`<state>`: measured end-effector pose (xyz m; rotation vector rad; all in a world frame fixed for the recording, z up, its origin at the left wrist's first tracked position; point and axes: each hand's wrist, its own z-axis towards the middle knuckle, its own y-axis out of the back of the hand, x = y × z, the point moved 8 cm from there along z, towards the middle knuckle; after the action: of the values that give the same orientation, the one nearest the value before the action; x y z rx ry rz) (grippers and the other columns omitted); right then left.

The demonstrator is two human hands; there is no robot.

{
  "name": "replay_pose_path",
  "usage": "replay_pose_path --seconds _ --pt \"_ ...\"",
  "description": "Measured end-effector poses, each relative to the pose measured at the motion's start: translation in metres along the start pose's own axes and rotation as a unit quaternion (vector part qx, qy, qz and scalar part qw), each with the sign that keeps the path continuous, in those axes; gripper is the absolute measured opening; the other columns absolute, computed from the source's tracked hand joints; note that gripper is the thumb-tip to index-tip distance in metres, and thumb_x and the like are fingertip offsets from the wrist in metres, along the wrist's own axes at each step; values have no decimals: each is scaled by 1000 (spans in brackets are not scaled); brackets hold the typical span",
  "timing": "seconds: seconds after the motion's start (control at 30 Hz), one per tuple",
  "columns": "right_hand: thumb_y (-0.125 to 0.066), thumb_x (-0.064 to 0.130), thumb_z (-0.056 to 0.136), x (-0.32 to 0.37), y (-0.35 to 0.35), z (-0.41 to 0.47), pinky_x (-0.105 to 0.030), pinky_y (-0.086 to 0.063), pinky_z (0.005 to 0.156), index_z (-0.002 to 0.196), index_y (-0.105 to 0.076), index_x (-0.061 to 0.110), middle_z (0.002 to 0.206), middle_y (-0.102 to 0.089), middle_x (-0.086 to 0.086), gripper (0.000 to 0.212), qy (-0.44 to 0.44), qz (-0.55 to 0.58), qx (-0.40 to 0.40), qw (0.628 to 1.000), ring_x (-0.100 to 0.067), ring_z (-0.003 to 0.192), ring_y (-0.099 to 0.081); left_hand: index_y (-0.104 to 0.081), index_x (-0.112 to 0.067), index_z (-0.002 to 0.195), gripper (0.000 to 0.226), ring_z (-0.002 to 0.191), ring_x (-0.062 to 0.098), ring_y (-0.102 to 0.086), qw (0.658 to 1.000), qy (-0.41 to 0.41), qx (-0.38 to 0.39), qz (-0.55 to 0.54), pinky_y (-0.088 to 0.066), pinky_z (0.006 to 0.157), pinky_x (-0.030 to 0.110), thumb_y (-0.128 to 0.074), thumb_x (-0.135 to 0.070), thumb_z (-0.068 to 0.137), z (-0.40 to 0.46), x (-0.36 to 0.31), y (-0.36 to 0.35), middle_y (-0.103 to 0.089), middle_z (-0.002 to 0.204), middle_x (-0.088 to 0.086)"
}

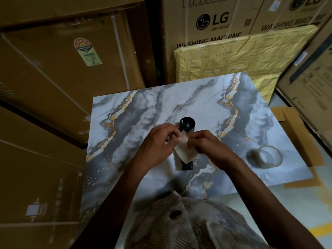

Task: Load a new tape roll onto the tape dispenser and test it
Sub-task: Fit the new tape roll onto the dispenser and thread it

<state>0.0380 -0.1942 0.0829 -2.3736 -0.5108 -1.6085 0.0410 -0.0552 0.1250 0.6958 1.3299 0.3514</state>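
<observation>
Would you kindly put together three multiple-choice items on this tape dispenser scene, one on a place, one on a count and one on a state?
1. Where does the loose tape roll lie on the marble-patterned board?
A. By the person's right arm
B. At the board's far left corner
C. On the yellow-wrapped package

2. How many hands touch the strip of tape?
A. None
B. One
C. Two

3. What state is the black tape dispenser in?
A. Lifted clear of the board
B. Lying on the board under the hands
C. Packed in a carton

Answers:
1. A, the roll lies flat on the board's right side, apart from both hands.
2. C, the left hand and right hand both pinch the strip.
3. B, its round hub shows beyond the fingers and its handle end below the strip.
</observation>
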Motion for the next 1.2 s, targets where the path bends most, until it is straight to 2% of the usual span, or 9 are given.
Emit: replay_pose_path --seconds 0.2,0.3,0.43,0.7,0.87,0.93,1.0,1.07,1.2 --pt "-58 19 77 3 -3 -1 -32 -38 67 71 -65 2 68 -56 -2 19 -3 -29 -9 1000 -14 68 -52 -57 -14 86 7 79 16 -56 997 -50 -47 34 -49 70 42 -54 -17 93 -3 -3 0 -58 85 -3" --pt "-57 21 79 6 -2 -2 -31 -36 64 62 -59 11 61 -53 3 20 -5 -50 -5 999 -12 63 -50 -59 -11 89 15 76 13 -58 999 -18 -48 -9 -50 68 40 -53 -24 96 -6 7 -2 -61 83 -2" --pt "-57 28 76 7 3 -4 -36 -32 71 72 -56 -9 69 -48 -13 38 7 -76 -13 997 -21 70 -46 -66 -9 92 7 74 9 -62 987 92 15 -130 -60 66 35 -60 -13 94 -6 28 -10 -64 83 0" --pt "-55 21 79 18 6 -6 -36 -24 63 61 -44 -7 64 -31 -20 35 61 -97 -5 993 -23 63 -31 -60 11 98 18 70 13 -56 938 169 71 -295 -57 67 31 -53 -5 100 -10 34 -23 -55 78 8" --pt "-57 36 79 17 5 -5 -42 -40 65 81 -66 -10 80 -56 -35 46 89 -120 39 988 -35 66 -52 -58 9 102 17 72 14 -54 901 194 98 -377 -54 69 27 -49 -5 101 -15 35 -28 -53 79 8" --pt "-62 36 81 17 9 -2 -49 -52 73 93 -75 3 90 -69 -23 38 99 -140 23 985 -39 84 -65 -55 16 109 25 75 14 -56 898 199 85 -382 -56 73 28 -48 -7 101 -16 38 -26 -54 82 10" --pt "-70 38 83 19 17 -1 -41 -55 83 100 -79 22 99 -75 3 25 100 -153 -7 983 -19 98 -69 -55 16 109 24 74 12 -56 898 197 76 -387 -55 71 27 -48 -6 101 -16 41 -24 -54 81 8" --pt "-78 43 83 17 23 1 -32 -53 90 105 -77 36 108 -72 17 24 65 -143 -14 987 -6 107 -66 -58 10 105 18 70 11 -55 892 200 69 -399 -51 66 25 -47 -4 101 -18 42 -23 -55 77 5" --pt "-76 49 82 9 19 -2 -40 -54 97 114 -76 35 116 -75 6 35 -16 -108 60 992 -16 106 -71 -60 7 107 16 67 10 -55 878 214 48 -426 -49 62 23 -48 -1 100 -20 46 -24 -59 74 3"
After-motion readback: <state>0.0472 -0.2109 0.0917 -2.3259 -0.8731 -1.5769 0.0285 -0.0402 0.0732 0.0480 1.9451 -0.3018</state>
